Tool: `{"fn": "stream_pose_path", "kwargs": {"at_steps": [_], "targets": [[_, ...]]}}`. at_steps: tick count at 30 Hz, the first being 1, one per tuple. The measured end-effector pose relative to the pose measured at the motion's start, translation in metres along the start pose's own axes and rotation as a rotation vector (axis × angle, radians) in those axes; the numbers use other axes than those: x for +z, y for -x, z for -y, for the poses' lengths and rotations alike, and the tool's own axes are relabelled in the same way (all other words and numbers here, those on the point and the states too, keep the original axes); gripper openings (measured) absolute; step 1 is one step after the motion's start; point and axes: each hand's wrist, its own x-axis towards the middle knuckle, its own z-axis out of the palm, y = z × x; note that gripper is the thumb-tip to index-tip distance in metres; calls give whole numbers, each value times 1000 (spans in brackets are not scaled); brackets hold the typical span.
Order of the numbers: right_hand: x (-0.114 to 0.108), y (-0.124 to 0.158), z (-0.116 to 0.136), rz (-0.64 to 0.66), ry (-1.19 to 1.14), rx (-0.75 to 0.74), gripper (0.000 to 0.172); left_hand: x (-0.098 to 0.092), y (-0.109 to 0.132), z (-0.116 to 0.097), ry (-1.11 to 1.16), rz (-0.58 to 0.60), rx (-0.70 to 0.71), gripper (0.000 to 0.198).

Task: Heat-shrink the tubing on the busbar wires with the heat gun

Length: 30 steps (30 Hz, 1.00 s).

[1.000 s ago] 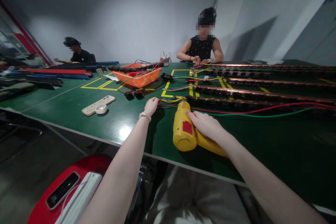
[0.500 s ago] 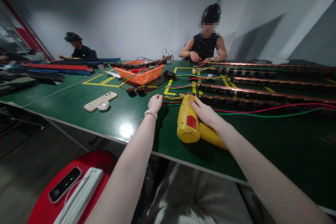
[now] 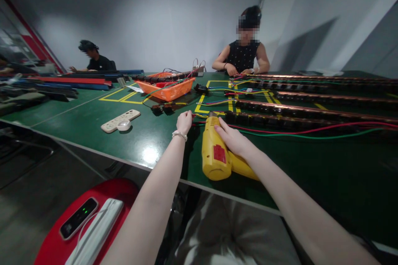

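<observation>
One heat gun (image 3: 215,153) in right hand (image 3: 234,137)

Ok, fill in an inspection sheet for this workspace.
Surface: green tabletop marked with yellow tape.
Tools and parts: yellow heat gun, nozzle near thin wires; copper-coloured strips to the right.
Clutter: beige oblong item, use unclear; orange basket.
Hands: left hand pinching the thin wires; right hand gripping the heat gun.
Cables: red wire and green wire running rightward.
Surroundings: seated co-worker across the table; another co-worker farther left; red stool.
</observation>
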Motion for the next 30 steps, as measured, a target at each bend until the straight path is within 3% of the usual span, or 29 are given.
{"fn": "stream_pose_path", "kwargs": {"at_steps": [13,24,30], "targets": [[22,-5,40,47,32,-102,79,-6,-1,1,3,-19,26,41],[17,3,39,52,33,-123,80,-9,3,-2,39,-29,65,39],[9,7,23,39,39,-95,78,-3,1,3,61,-16,82,36]]}}
